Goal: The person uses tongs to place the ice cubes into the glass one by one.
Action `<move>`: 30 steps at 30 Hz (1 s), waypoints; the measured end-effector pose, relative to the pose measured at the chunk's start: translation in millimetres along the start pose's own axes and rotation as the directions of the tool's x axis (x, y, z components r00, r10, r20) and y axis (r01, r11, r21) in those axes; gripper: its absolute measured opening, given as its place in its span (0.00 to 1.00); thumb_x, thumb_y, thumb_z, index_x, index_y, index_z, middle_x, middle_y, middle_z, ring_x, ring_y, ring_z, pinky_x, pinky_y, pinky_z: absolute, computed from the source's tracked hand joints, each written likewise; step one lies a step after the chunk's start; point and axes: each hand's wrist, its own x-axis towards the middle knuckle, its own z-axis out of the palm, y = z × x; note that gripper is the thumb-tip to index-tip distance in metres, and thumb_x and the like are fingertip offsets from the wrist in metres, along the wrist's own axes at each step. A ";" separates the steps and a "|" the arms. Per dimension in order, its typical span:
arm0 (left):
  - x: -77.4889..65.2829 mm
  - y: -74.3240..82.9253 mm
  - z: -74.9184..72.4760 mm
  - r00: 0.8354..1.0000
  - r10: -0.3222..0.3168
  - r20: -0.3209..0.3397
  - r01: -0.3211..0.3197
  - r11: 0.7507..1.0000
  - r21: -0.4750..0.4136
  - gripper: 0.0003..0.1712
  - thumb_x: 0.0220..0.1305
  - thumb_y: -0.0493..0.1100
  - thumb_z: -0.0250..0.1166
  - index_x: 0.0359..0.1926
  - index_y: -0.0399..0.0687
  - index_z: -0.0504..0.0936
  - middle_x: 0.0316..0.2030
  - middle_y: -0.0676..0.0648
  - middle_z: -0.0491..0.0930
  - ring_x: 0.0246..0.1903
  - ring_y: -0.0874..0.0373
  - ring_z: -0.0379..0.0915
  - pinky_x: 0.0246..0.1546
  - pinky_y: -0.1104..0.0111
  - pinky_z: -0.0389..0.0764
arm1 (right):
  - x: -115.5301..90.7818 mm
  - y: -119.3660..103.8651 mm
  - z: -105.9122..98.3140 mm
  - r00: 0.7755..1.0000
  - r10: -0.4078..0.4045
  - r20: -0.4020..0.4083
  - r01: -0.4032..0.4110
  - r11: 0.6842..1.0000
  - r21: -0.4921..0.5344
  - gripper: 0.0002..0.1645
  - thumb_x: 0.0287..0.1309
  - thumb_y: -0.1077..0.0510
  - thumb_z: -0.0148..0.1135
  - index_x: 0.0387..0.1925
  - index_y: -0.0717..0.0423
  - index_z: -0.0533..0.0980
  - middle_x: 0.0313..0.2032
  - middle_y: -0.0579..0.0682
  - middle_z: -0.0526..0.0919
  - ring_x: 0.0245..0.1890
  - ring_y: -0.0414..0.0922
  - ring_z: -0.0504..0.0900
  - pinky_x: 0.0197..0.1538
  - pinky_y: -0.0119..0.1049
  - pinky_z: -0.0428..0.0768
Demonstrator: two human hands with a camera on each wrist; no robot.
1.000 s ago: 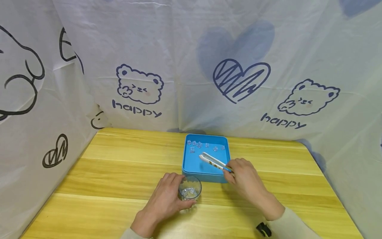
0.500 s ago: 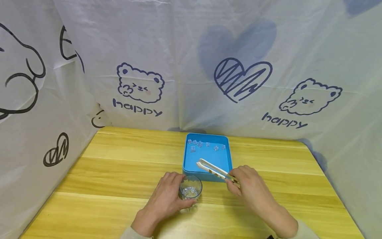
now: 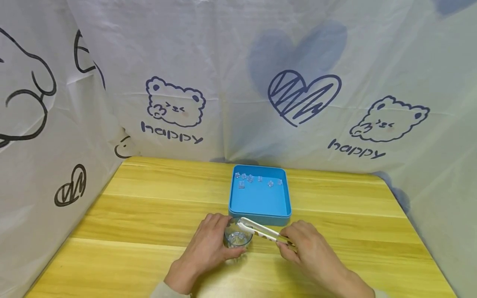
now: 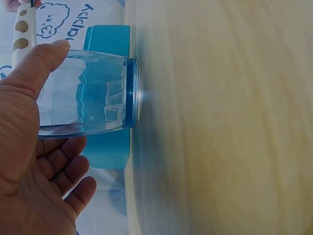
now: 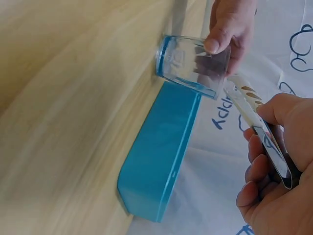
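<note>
My left hand (image 3: 205, 247) grips a clear drinking glass (image 4: 83, 93) that stands upright on the table. Small clear cubes (image 4: 114, 108) lie at the bottom of the glass. In my right hand (image 3: 311, 252) is a pair of white tongs (image 3: 262, 231) with brown spots, their tips over the rim of the glass. Whether a cube sits between the tips is too small to tell. Just behind the glass is a square blue box (image 3: 258, 203). Several clear cubes (image 3: 250, 179) lie along its far part.
All of this is on a wood-grain table (image 3: 156, 207). A white cloth (image 3: 238, 62) with bear and heart drawings hangs behind the table and along its sides. In the right wrist view the box (image 5: 151, 156) stands close beside the glass.
My right hand has brought the tongs from above the blue box toward me and left, to the rim of the glass. The left hand and the glass have stayed in place.
</note>
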 end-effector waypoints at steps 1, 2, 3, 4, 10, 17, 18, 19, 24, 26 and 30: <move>0.1 0.1 -0.1 1.000 -0.001 0.001 0.001 1.000 0.002 0.46 0.48 0.68 0.81 0.60 0.45 0.81 0.48 0.51 0.81 0.47 0.58 0.69 0.53 0.59 0.76 | -1.1 -0.7 0.5 1.000 0.010 0.008 -0.010 1.000 0.005 0.05 0.65 0.55 0.71 0.35 0.49 0.80 0.31 0.36 0.80 0.34 0.33 0.74 0.36 0.31 0.77; 0.2 0.2 -0.3 1.000 -0.001 0.001 0.001 1.000 0.004 0.46 0.48 0.68 0.81 0.60 0.45 0.81 0.48 0.51 0.81 0.47 0.58 0.69 0.53 0.59 0.76 | -2.0 -1.3 0.8 1.000 0.021 0.016 -0.021 1.000 0.008 0.06 0.64 0.56 0.72 0.35 0.49 0.80 0.31 0.36 0.80 0.34 0.32 0.74 0.36 0.31 0.77; 0.3 0.3 -0.3 1.000 -0.001 0.002 0.001 1.000 0.004 0.46 0.48 0.68 0.81 0.60 0.45 0.81 0.48 0.51 0.81 0.47 0.58 0.69 0.53 0.59 0.76 | -2.8 -1.7 1.0 0.999 0.032 0.024 -0.032 0.999 0.007 0.06 0.62 0.57 0.73 0.35 0.48 0.80 0.32 0.36 0.80 0.34 0.32 0.73 0.36 0.30 0.77; 0.5 0.2 -0.2 1.000 0.000 0.002 0.000 1.000 0.006 0.46 0.48 0.68 0.81 0.60 0.45 0.81 0.48 0.51 0.80 0.48 0.58 0.69 0.53 0.59 0.76 | -3.4 -2.1 1.2 0.999 0.040 0.030 -0.040 0.999 0.006 0.07 0.60 0.58 0.74 0.36 0.48 0.80 0.32 0.35 0.80 0.34 0.32 0.73 0.36 0.30 0.77; 0.5 0.5 -0.7 1.000 -0.001 0.004 0.001 1.000 -0.003 0.47 0.48 0.69 0.81 0.61 0.45 0.81 0.49 0.51 0.81 0.48 0.57 0.70 0.55 0.58 0.76 | -5.7 -3.1 1.3 0.997 0.054 0.050 -0.054 0.999 -0.004 0.10 0.56 0.59 0.77 0.36 0.48 0.81 0.31 0.35 0.79 0.34 0.31 0.72 0.35 0.30 0.76; 1.1 1.0 -1.7 1.000 0.008 -0.001 -0.008 1.000 0.001 0.45 0.49 0.66 0.82 0.59 0.44 0.81 0.48 0.51 0.81 0.48 0.56 0.70 0.56 0.57 0.76 | -6.5 -2.7 1.5 0.997 0.052 0.058 -0.052 0.999 -0.005 0.11 0.56 0.60 0.77 0.36 0.48 0.81 0.32 0.35 0.79 0.34 0.31 0.72 0.35 0.30 0.76; 1.2 1.1 -1.7 1.000 0.009 -0.002 -0.009 1.000 0.002 0.44 0.49 0.66 0.82 0.59 0.44 0.81 0.48 0.51 0.81 0.48 0.56 0.70 0.56 0.57 0.76 | -6.8 -2.7 1.6 0.997 0.051 0.060 -0.051 0.999 -0.003 0.11 0.56 0.60 0.77 0.36 0.48 0.81 0.32 0.35 0.79 0.34 0.31 0.72 0.35 0.30 0.76; 1.2 1.3 -1.7 1.000 0.008 -0.002 -0.008 1.000 0.002 0.44 0.49 0.66 0.82 0.59 0.44 0.81 0.48 0.51 0.81 0.48 0.56 0.70 0.56 0.57 0.76 | -7.0 -2.6 1.8 0.997 0.051 0.061 -0.051 0.999 0.000 0.11 0.56 0.60 0.77 0.36 0.48 0.81 0.32 0.35 0.79 0.34 0.31 0.72 0.35 0.30 0.76; 0.9 1.7 -1.5 1.000 0.009 -0.005 -0.009 1.000 0.005 0.44 0.49 0.65 0.82 0.59 0.44 0.81 0.48 0.50 0.81 0.47 0.56 0.71 0.55 0.57 0.77 | -7.8 -2.7 2.2 0.996 0.051 0.067 -0.052 0.999 0.005 0.11 0.56 0.59 0.77 0.37 0.48 0.81 0.33 0.35 0.80 0.34 0.31 0.72 0.35 0.30 0.77; 0.7 1.7 -1.4 1.000 0.008 -0.003 -0.008 1.000 0.004 0.44 0.49 0.65 0.82 0.59 0.44 0.81 0.48 0.50 0.81 0.47 0.56 0.71 0.55 0.57 0.77 | -8.0 -2.6 2.2 0.996 0.050 0.068 -0.051 0.999 0.002 0.11 0.56 0.59 0.77 0.37 0.48 0.81 0.33 0.35 0.80 0.35 0.31 0.73 0.35 0.30 0.77; 0.5 1.9 -1.2 1.000 0.005 0.000 -0.005 1.000 0.002 0.44 0.49 0.65 0.82 0.59 0.44 0.81 0.47 0.50 0.81 0.47 0.57 0.70 0.54 0.57 0.77 | -8.7 -2.6 2.3 0.997 0.047 0.066 -0.047 0.999 -0.004 0.11 0.56 0.59 0.77 0.37 0.48 0.81 0.33 0.35 0.80 0.35 0.32 0.73 0.36 0.31 0.77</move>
